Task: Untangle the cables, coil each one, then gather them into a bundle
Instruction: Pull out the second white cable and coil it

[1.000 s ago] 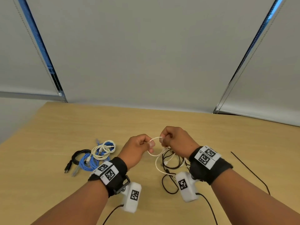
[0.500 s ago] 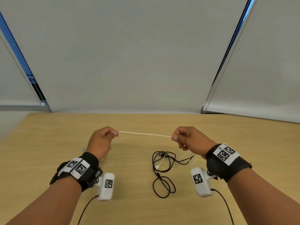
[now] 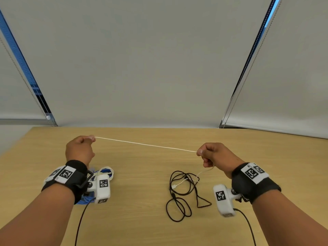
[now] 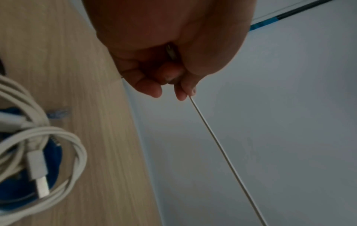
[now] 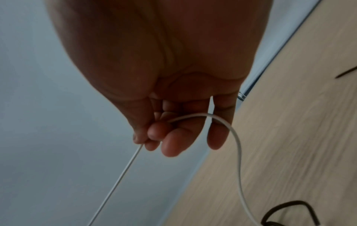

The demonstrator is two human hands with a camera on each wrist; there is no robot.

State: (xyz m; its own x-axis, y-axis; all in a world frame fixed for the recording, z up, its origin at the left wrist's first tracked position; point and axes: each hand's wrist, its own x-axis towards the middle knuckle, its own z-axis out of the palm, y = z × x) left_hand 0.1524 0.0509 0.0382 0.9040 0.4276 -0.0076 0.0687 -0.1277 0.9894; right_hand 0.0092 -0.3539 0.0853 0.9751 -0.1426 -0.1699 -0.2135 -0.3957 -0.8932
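Observation:
A thin white cable point(image 3: 145, 144) is stretched taut above the wooden table point(image 3: 142, 219) between my two hands. My left hand point(image 3: 88, 139) pinches one end of it, seen close up in the left wrist view point(image 4: 183, 93). My right hand point(image 3: 201, 153) pinches the cable point(image 5: 125, 169) farther along, and its slack tail point(image 5: 238, 149) loops out of the fist down to the table. That tail ends among a loose black cable point(image 3: 182, 192) lying tangled below the right hand. Coiled white and blue cables point(image 4: 38, 152) lie under my left wrist point(image 3: 106, 172).
A thin black strip point(image 5: 345, 73) lies on the table to the right. Grey roller blinds point(image 3: 142, 59) hang behind the table's far edge. Black leads from the wrist cameras point(image 3: 79, 222) trail toward me.
My hands have moved far apart, left going left and right going right, drawing the white cable out from a small loop into a long taut line lifted out of the black tangle.

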